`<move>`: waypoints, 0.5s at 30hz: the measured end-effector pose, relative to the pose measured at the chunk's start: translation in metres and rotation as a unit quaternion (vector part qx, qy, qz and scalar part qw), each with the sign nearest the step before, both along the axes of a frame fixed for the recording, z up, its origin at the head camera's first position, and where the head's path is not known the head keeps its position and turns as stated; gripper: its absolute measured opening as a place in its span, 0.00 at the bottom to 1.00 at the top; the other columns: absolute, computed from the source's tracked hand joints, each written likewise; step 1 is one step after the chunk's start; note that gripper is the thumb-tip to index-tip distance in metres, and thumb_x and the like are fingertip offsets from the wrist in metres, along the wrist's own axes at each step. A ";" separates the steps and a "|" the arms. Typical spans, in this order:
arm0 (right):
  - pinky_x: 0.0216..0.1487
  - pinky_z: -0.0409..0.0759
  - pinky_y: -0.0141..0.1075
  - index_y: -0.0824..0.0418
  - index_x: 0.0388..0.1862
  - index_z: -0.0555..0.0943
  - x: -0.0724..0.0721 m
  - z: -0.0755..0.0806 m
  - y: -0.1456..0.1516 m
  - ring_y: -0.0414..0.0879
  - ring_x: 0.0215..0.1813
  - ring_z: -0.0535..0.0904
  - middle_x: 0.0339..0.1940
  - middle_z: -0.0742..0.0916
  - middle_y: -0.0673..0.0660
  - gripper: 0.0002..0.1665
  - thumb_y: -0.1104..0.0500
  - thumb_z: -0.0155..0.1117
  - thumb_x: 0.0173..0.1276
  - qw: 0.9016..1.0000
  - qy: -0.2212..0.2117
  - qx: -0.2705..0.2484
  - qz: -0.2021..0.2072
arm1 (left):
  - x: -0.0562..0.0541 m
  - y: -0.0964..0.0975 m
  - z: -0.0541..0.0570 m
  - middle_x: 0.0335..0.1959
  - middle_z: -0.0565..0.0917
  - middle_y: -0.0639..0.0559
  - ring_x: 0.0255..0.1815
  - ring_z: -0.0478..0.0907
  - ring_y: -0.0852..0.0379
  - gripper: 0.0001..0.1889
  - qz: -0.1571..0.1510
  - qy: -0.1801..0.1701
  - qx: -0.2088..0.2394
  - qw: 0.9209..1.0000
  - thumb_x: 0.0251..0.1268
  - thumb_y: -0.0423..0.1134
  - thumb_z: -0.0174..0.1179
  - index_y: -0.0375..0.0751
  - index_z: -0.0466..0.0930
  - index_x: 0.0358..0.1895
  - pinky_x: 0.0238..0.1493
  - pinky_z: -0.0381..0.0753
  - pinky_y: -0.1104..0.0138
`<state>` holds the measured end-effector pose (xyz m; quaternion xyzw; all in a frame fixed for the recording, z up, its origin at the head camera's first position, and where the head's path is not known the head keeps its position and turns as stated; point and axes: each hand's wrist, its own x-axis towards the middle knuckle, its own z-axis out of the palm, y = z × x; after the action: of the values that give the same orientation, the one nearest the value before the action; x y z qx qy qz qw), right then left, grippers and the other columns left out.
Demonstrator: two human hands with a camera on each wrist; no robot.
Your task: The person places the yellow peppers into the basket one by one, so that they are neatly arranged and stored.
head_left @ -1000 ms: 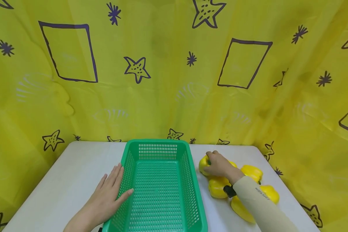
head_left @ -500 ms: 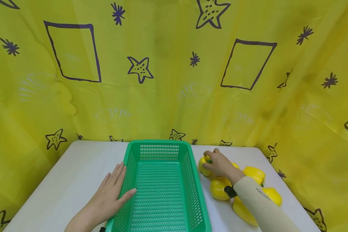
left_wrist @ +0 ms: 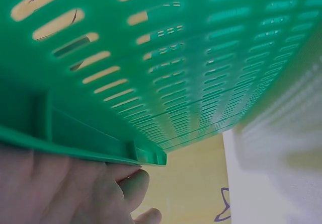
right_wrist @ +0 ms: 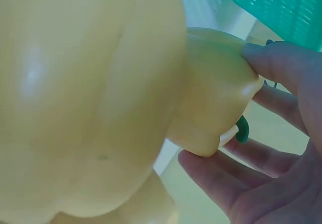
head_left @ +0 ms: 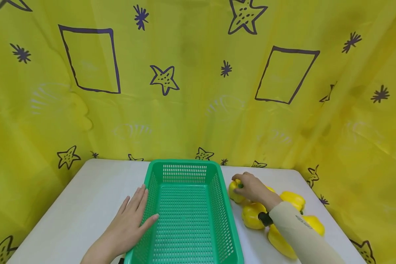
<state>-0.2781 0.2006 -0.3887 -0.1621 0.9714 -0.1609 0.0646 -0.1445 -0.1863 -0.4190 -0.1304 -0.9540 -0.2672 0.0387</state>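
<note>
My left hand point(head_left: 125, 227) lies with straight fingers along the left rim of a green plastic basket point(head_left: 184, 162); its thumb reaches over the rim. In the left wrist view the fingers point(left_wrist: 75, 189) show against the outer lip of the slotted basket wall point(left_wrist: 191, 78). To the right of the basket, my right hand point(head_left: 255, 189) grips a yellow bell pepper point(head_left: 234, 192) from above. The right wrist view shows the thumb on one side of this pepper point(right_wrist: 216, 88) and fingers on the other, around its green stem point(right_wrist: 242, 129).
More yellow bell peppers lie close by: one below the right hand point(head_left: 252, 216), one behind the forearm point(head_left: 293, 200) and one partly under the sleeve point(head_left: 282, 244). The white table point(head_left: 99, 183) ends at a yellow curtain point(head_left: 184, 121) with star drawings.
The whole head view has slid slightly, so everything appears a little further right. Both hands keep nearly the same places at the basket rim and on the pepper.
</note>
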 end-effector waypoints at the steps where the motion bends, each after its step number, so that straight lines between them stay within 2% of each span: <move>1: 0.40 0.79 0.40 0.61 0.60 0.79 0.001 0.001 0.001 0.50 0.40 0.75 0.51 0.81 0.64 0.24 0.59 0.68 0.65 1.000 0.003 0.001 0.003 | 0.000 0.001 0.000 0.82 0.46 0.42 0.83 0.42 0.40 0.46 0.000 0.003 -0.001 1.000 0.72 0.64 0.48 0.35 0.47 0.79 0.78 0.41 0.42; 8: 0.54 0.81 0.49 0.60 0.60 0.80 0.003 0.010 0.006 0.52 0.49 0.80 0.52 0.82 0.63 0.23 0.58 0.68 0.66 0.999 0.029 0.008 0.029 | 0.001 0.003 -0.001 0.82 0.46 0.42 0.83 0.42 0.40 0.45 0.002 0.010 0.000 1.000 0.72 0.63 0.48 0.34 0.47 0.79 0.81 0.28 0.54; 11: 0.56 0.80 0.52 0.62 0.59 0.80 0.002 0.016 0.008 0.55 0.52 0.80 0.53 0.83 0.64 0.23 0.57 0.67 0.66 0.998 0.049 0.011 0.046 | 0.002 0.003 -0.001 0.82 0.47 0.41 0.82 0.43 0.40 0.45 0.003 0.014 -0.002 1.000 0.72 0.63 0.49 0.34 0.47 0.79 0.81 0.26 0.55; 15: 0.56 0.80 0.52 0.62 0.59 0.80 0.002 0.024 0.007 0.57 0.54 0.80 0.54 0.84 0.64 0.23 0.57 0.67 0.67 0.995 0.072 0.012 0.061 | 0.002 0.002 -0.001 0.82 0.48 0.41 0.82 0.43 0.40 0.44 0.008 0.024 -0.014 1.000 0.72 0.62 0.50 0.34 0.49 0.79 0.81 0.31 0.50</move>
<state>-0.2758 0.2073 -0.3646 -0.2311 0.9638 -0.1327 0.0059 -0.1425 -0.1839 -0.4199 -0.1301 -0.9575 -0.2500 0.0620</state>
